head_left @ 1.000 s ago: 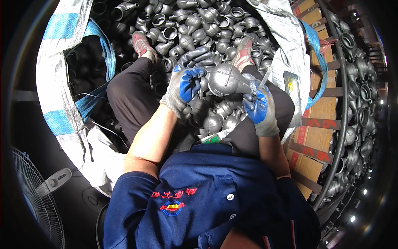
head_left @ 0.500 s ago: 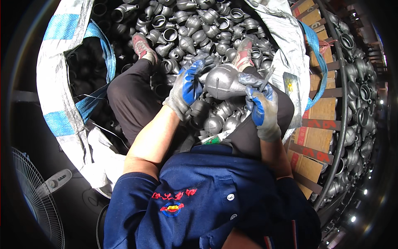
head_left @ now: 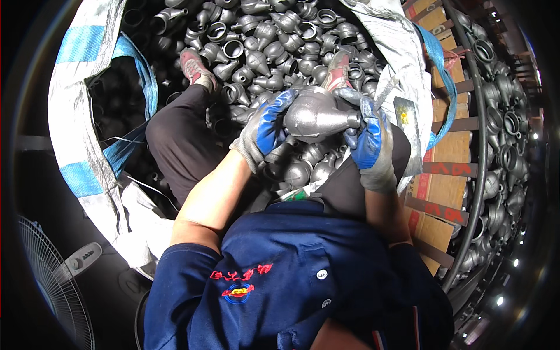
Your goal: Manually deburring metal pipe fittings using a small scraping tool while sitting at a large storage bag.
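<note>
Between my hands, above my lap, is a grey bulb-shaped metal casting point(head_left: 312, 116) with a round body and a narrow neck pointing right. My left hand point(head_left: 267, 125), in a grey glove with a blue coated palm, is closed around the wide left end. My right hand point(head_left: 370, 137), gloved alike, has its fingers bent around the tip of the neck. Whether anything else is in the right hand cannot be made out. Below the held piece, more grey castings point(head_left: 297, 173) lie between my thighs.
A large white woven bag point(head_left: 70, 116) with blue straps point(head_left: 146, 76) surrounds my legs, filled with similar castings point(head_left: 256, 61). At right, a metal-framed crate lined with cardboard point(head_left: 446, 157) stands before another pile of castings point(head_left: 493, 140). A fan point(head_left: 52, 286) is at lower left.
The casting has turned in my hands: its neck shows more fully toward the right, and the cross-shaped seam has rotated away. My right fingers have shifted to the neck's tip.
</note>
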The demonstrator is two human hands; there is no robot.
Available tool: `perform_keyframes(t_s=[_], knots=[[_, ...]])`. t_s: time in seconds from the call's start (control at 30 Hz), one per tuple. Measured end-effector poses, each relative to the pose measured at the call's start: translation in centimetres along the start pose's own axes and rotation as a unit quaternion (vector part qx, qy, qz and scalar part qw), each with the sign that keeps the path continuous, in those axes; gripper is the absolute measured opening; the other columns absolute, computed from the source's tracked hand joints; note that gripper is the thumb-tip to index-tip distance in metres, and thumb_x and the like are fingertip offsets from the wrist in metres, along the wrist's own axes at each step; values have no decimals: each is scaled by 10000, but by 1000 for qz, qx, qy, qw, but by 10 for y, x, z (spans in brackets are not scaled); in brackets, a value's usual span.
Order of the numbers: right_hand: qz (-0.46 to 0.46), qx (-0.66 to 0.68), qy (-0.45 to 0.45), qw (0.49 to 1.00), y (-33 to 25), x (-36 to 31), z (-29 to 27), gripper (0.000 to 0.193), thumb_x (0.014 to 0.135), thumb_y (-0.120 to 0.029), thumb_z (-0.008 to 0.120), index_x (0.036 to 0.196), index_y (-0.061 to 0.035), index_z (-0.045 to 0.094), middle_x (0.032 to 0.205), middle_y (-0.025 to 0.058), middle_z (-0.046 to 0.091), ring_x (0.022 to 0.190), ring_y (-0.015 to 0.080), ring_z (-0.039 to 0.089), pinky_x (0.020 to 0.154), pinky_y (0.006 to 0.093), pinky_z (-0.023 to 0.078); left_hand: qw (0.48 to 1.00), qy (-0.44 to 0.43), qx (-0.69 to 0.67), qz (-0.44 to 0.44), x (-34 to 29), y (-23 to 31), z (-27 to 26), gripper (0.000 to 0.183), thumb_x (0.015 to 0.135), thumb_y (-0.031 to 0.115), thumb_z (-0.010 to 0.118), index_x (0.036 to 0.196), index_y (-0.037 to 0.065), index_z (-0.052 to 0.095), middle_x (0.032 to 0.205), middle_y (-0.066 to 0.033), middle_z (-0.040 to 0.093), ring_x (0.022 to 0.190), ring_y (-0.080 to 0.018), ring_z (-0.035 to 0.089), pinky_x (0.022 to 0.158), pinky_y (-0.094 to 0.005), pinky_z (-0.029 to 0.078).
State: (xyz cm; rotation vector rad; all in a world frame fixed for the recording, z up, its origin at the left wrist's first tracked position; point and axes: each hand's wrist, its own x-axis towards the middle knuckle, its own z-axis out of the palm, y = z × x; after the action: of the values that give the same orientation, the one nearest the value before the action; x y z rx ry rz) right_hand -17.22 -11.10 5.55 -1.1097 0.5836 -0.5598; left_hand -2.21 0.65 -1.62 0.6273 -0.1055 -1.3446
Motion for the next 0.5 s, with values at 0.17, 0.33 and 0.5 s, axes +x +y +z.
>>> perform_keyframes(t_s=[0.17,0.33,0.5], knots=[[-34,-23,94,995,21,-2,-1,247,939,-241,515,1032,-37,619,667,-51,494,498,-4,402,411,151,305,998,-6,47,43,-3,-3,-3,381,967,256,449,1278,36,464,1196,-92,562,1085,-161,554,925,-301,460],[-24,-92,121,988,24,3,-15,261,937,-244,526,1069,-33,605,829,-3,628,528,15,484,413,168,323,993,4,60,101,-4,0,4,338,951,213,484,1243,46,502,1188,-61,570,1072,-164,554,908,-300,457],[-106,-161,105,976,51,8,-22,225,931,-191,546,1030,-11,638,824,2,643,473,-14,424,387,152,282,987,42,94,123,-3,5,-1,296,942,187,497,1213,72,533,1152,-49,586,1048,-152,561,888,-293,464]])
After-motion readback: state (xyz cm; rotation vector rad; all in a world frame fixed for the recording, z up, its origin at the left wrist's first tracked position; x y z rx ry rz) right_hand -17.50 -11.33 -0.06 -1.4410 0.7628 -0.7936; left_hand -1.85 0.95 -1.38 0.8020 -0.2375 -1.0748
